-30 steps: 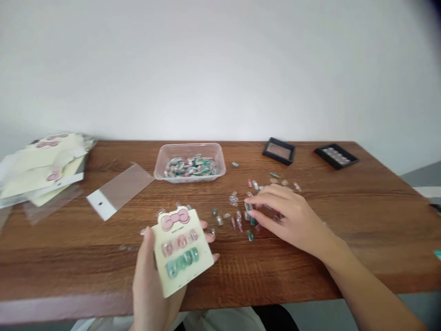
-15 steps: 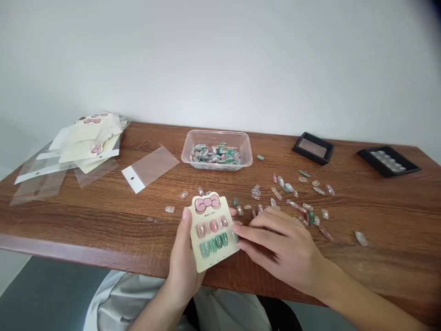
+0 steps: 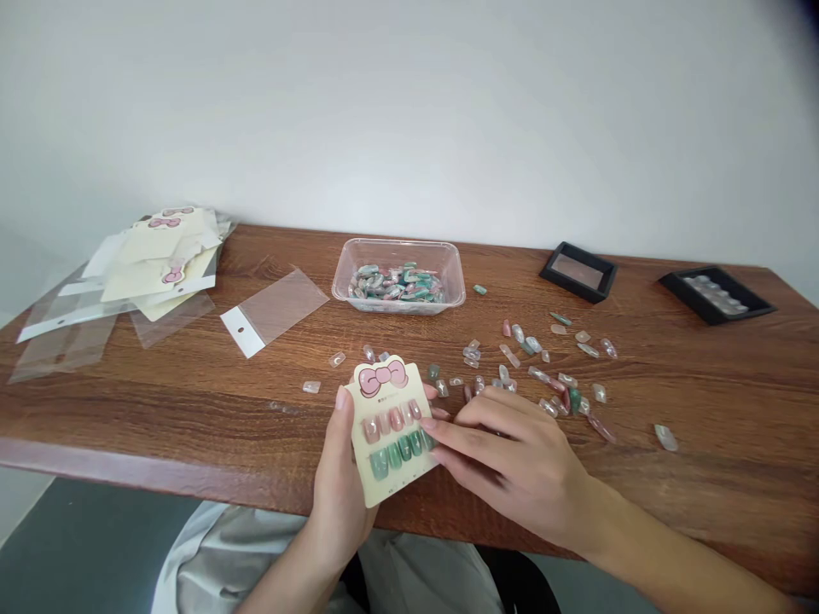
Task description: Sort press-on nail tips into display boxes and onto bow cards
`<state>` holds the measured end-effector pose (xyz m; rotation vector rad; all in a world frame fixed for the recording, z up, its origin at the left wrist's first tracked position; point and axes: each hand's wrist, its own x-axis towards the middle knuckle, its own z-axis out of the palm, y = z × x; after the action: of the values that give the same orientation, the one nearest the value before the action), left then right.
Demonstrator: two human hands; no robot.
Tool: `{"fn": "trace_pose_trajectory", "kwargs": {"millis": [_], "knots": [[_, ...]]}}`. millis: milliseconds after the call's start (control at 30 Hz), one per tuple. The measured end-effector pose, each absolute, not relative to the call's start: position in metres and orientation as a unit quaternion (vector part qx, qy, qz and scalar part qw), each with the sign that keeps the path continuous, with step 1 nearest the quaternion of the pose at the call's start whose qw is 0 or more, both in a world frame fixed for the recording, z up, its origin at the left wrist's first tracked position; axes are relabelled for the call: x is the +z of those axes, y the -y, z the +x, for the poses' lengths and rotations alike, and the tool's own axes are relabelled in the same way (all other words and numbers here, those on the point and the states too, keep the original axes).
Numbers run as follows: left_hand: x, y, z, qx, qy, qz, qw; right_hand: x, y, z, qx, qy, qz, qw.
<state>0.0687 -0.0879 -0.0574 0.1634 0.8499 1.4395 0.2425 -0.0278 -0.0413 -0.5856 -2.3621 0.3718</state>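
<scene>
Cream card [image 3: 400,487] sits propped in my left hand [image 3: 338,490], fingers closed round it. And now my right hand [image 3: 528,465], thumb and fingertip pinched on a pale green nail tip [image 3: 428,439], has moved in from the card's 3 o'clock edge to the green row's end! Tabletop [image 3: 223,435] edge passes at 6; wood stretches toward 9; plastic tub [image 3: 455,286] at 12.

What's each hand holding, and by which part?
Left hand: the card, thumb at its left edge, fingers behind. Right hand: a green nail, exact spot unclear.
</scene>
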Motion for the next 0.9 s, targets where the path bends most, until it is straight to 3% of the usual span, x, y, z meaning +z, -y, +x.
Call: {"fn": "trace_pose_trajectory", "kwargs": {"millis": [900], "knots": [[-0.056,0.088,0.0677,0.625,-0.374,0.087,0.68,-0.0378,0.0313,0.2417,0.048,0.925,-0.21,0.313]]}}
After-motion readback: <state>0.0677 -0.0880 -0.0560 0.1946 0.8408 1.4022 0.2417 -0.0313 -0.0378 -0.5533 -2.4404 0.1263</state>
